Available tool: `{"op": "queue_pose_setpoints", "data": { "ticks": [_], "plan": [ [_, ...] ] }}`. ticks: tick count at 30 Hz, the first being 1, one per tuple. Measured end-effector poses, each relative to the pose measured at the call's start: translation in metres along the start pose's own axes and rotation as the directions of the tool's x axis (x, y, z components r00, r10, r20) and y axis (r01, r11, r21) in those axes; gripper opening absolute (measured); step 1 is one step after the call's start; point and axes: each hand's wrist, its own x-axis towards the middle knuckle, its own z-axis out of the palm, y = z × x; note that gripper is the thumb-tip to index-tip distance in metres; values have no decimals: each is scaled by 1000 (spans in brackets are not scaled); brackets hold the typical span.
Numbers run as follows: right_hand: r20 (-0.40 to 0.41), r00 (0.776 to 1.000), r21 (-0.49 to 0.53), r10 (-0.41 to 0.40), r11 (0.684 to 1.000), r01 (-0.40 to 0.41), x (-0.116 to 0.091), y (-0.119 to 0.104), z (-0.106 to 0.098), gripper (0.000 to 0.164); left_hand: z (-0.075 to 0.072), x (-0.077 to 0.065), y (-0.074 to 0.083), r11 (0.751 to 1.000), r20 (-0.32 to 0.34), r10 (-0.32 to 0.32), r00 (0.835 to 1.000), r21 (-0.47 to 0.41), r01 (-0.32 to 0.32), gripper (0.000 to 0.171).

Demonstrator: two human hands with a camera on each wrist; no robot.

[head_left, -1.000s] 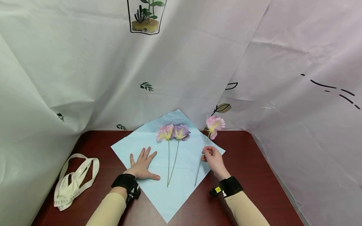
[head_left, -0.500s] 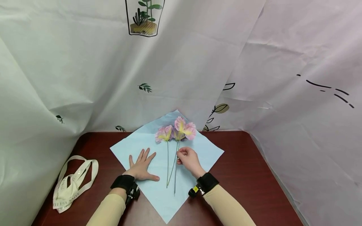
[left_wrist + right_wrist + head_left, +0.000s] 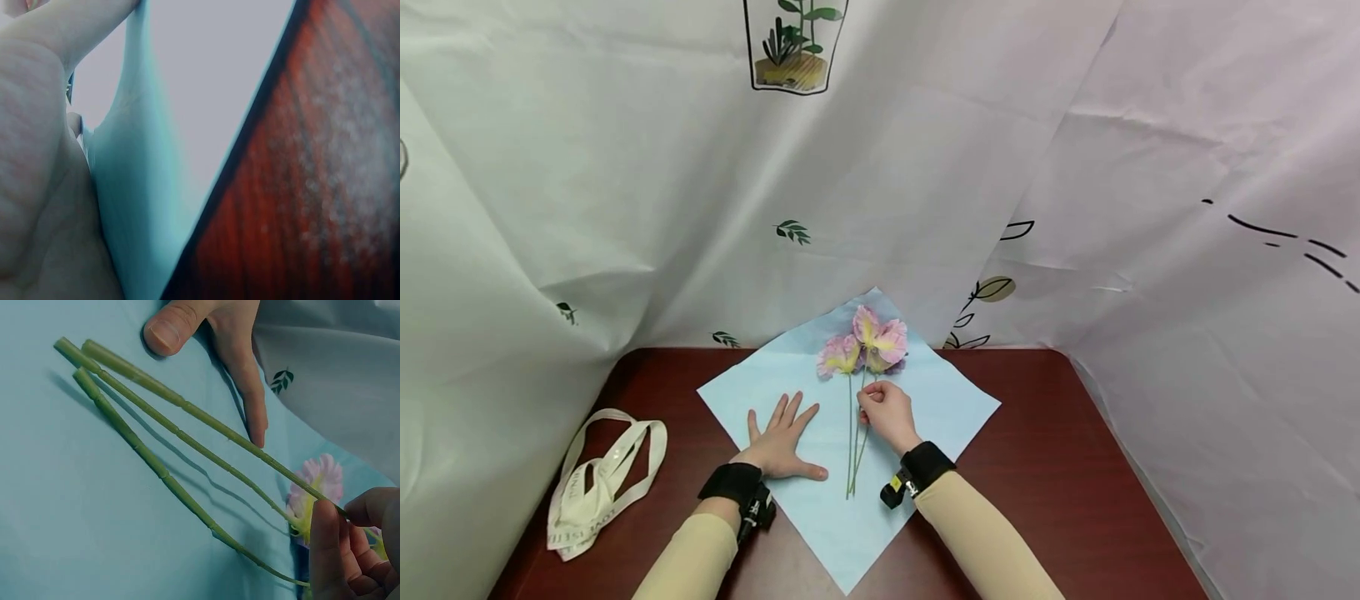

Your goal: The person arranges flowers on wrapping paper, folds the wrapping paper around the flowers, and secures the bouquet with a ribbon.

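My left hand (image 3: 781, 446) lies flat with fingers spread on the left part of a light blue paper sheet (image 3: 940, 417), which is turned with one corner toward me. My right hand (image 3: 887, 412) pinches the stem of a pink and yellow artificial flower (image 3: 880, 333) between thumb and fingertips, above the sheet. Its bloom partly covers a purple flower (image 3: 901, 365). Another pink flower (image 3: 838, 357) lies just to the left. In the right wrist view the three green stems (image 3: 219, 428) run side by side, their cut ends close together; the pinched one is uppermost.
On the left of the dark red table (image 3: 1022, 467) lies a crumpled cream ribbon (image 3: 597, 492) with printed letters. A white cloth (image 3: 925, 150) with plant drawings hangs behind the table and along its sides.
My right hand has carried the pink flower leftward from the sheet's right side to the other two flowers. My left hand has stayed in place.
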Motion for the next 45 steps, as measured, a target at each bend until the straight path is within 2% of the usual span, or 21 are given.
{"op": "queue_pose_setpoints", "data": {
  "ticks": [9, 16, 30, 34, 36, 38, 40, 42, 45],
  "plan": [
    [1, 1000, -79, 25, 997, -25, 3, 6, 3, 19, -2, -1, 2, 1000, -8, 7, 1000, -17, -7, 134],
    [3, 1000, -76, 24, 997, -24, 3, 9, 5, 24, -7, -3, 7, 1000, 25, -18, 1000, -7, 18, 134],
    [-8, 999, -62, 39, 997, -40, -2, 10, 0, 29, 4, 2, -4, 1000, -36, 19, 999, -9, -19, 135],
    [-1, 1000, -99, -14, 995, 14, -14, 12, -7, 29, 3, 0, -3, 1000, -34, 22, 999, -15, -22, 135],
    [39, 995, -160, -86, 983, 92, -26, 14, -15, 26, 3, 0, -2, 999, -27, 27, 999, -27, -27, 134],
    [122, 978, -237, -169, 952, 194, -40, 16, -26, 22, 3, -1, -1, 998, -27, 37, 999, -40, -38, 134],
    [245, 939, -321, -243, 893, 315, -53, 19, -40, 18, 2, -2, 0, 998, -28, 40, 999, -41, -41, 134],
    [389, 871, -375, -299, 813, 446, -64, 25, -54, 20, 0, -3, 1, 998, -36, 44, 998, -38, -45, 135],
    [548, 782, -415, -297, 715, 562, -77, 35, -76, 26, -1, -5, -1, 998, -45, 48, 998, -39, -49, 135]
  ]
}}
